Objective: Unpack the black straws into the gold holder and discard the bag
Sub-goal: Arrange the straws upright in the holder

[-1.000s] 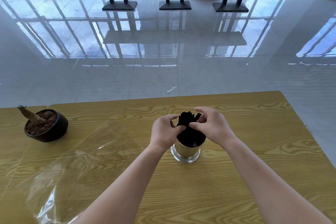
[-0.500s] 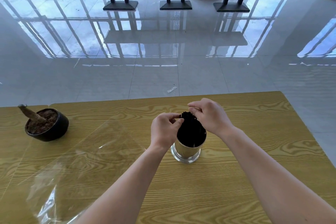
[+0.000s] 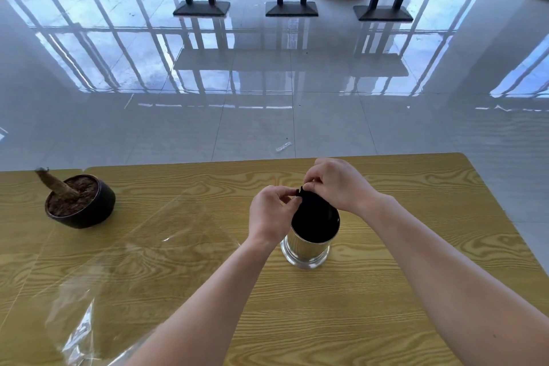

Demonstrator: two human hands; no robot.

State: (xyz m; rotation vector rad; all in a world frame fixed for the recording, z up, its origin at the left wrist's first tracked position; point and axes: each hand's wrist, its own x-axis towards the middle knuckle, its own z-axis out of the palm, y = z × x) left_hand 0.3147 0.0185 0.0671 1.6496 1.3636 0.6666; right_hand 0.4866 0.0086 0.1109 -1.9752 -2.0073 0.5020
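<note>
The clear bag [image 3: 98, 276] is left flat on the table [image 3: 371, 330], undiscarded. The black straws [image 3: 315, 220], splayed a second ago, are now gathered in the gold holder [image 3: 306, 249], stray tips being pinched by left hand [image 3: 269, 217] and right hand [image 3: 338, 184]

The black straws [image 3: 315, 220] blur into one dark mass. The left hand [image 3: 269, 218] hides the left rim of the gold holder [image 3: 307, 251]. The clear bag [image 3: 81, 331] runs off the bottom edge; a floor scrap [image 3: 283, 146] is too small to identify.

- The gold holder [image 3: 306, 250] is gleaming as polished metal.
- The bag [image 3: 118, 270] is glinting as clear plastic.
- The table [image 3: 326, 321] is showing wood grain.
</note>
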